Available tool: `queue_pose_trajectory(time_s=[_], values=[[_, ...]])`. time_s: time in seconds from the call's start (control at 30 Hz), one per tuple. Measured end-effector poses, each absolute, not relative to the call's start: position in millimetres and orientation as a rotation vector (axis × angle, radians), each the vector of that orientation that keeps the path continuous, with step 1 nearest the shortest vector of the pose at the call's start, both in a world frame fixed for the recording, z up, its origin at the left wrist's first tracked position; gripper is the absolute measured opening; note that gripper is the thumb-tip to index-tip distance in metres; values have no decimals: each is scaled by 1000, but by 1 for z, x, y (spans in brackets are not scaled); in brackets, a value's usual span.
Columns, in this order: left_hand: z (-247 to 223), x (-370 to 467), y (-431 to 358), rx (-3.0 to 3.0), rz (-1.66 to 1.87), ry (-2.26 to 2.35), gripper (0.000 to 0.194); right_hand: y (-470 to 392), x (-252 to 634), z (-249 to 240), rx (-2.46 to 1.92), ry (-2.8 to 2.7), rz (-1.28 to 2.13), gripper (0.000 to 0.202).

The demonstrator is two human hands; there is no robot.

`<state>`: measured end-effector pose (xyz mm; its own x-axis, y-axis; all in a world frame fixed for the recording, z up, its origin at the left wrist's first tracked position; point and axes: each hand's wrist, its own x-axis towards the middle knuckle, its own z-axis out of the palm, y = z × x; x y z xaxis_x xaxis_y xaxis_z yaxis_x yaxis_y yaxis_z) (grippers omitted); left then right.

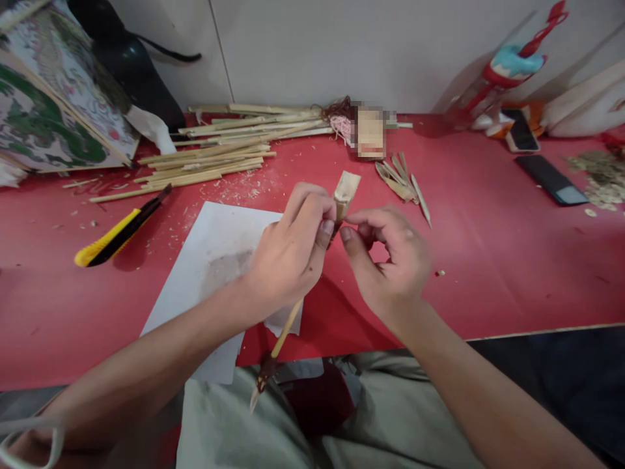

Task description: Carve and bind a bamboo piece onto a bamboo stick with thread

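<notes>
My left hand (293, 251) is closed around a slender bamboo stick (287, 331), which slants up through the fingers. Its upper end, with a flat pale piece (346, 187) and a brownish band below, sticks out past my fingertips. The lower end hangs over my lap, wrapped in dark brown with a pale pointed tip. My right hand (398, 267) is just right of the band, thumb and forefinger pinched close together; anything between them is too small to make out. Under my left hand lies a white sheet of paper (178, 280) with a grey smudge.
A yellow and black utility knife (120, 234) lies at left. Several bamboo sticks (209, 163) are heaped along the wall, with shavings around them. Pale split strips (398, 179), a dark phone-like slab (551, 179) and a red-and-blue-topped bottle (508, 71) are farther right on the red table (488, 260).
</notes>
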<state>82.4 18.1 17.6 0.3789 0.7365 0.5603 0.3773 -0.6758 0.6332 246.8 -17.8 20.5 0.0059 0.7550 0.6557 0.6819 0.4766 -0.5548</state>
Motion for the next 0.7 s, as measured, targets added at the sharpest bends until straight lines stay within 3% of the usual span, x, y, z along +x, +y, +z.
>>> queue_pose_trajectory(time_s=[0.7], values=[[18,83,16,2311,1085,1054,12,-15,253,24,-1206,-1839,-26,14]])
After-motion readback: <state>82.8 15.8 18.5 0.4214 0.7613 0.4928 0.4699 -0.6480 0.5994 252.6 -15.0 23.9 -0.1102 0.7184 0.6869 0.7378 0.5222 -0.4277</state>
